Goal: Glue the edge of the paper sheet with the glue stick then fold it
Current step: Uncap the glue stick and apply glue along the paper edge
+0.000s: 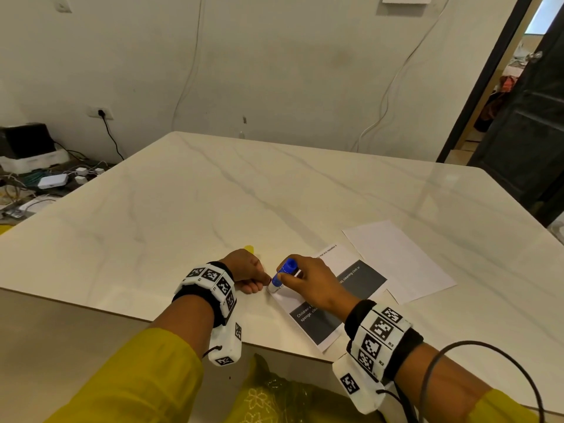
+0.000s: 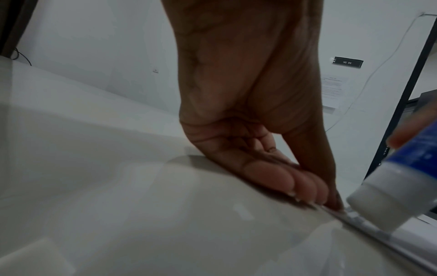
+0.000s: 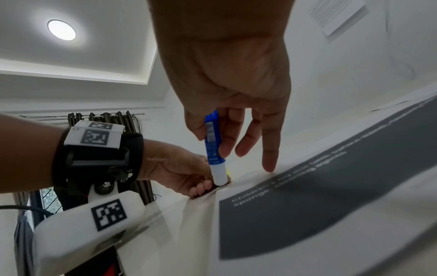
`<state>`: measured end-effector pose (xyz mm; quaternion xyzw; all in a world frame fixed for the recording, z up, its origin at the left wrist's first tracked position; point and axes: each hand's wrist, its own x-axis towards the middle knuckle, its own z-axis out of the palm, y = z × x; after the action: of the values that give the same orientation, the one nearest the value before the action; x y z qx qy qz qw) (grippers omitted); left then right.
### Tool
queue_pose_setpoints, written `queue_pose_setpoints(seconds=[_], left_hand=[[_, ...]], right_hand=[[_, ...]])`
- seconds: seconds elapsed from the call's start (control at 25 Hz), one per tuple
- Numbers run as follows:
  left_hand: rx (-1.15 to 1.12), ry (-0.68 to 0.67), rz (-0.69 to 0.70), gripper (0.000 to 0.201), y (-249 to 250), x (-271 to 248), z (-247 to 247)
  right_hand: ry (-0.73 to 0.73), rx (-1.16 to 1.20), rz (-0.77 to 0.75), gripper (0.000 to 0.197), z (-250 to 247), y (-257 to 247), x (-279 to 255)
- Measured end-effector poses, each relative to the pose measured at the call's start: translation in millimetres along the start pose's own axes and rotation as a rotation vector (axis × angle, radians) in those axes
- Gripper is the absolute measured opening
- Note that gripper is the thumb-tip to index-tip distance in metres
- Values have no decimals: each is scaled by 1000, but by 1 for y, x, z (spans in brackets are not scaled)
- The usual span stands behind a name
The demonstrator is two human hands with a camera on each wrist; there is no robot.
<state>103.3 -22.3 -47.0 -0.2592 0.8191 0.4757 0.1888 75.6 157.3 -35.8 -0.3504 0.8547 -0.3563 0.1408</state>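
A printed paper sheet [image 1: 363, 279] with dark grey blocks lies near the table's front edge. My right hand [image 1: 290, 274] grips a blue glue stick [image 1: 282, 274], tilted, its white end down on the sheet's left edge. In the right wrist view the thumb and forefinger hold the glue stick [image 3: 214, 147] while the little finger touches the paper sheet [image 3: 307, 205]. My left hand [image 1: 264, 280] rests curled on the table just left of the stick. Its fingertips [image 2: 331, 201] pinch the sheet's left edge right beside the glue stick [image 2: 402, 186].
A blank white sheet [image 1: 399, 264] lies to the right, partly under the printed one. A small yellow object [image 1: 249, 248] sits just behind my left hand. The marble table [image 1: 213, 209] stretches far ahead. Cables and boxes lie on the floor at far left.
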Motion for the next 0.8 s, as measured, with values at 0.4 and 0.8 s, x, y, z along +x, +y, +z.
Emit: queue_pose_setpoints(seconds=[0.4,0.8], left_hand=[[0,21,15,16,1,-2,0],[30,26,-5,20,3,-1,1]], right_hand=[[-45,-132,20,32,1,-11,4],[-94,-119,53,37,-6,-11,-14]])
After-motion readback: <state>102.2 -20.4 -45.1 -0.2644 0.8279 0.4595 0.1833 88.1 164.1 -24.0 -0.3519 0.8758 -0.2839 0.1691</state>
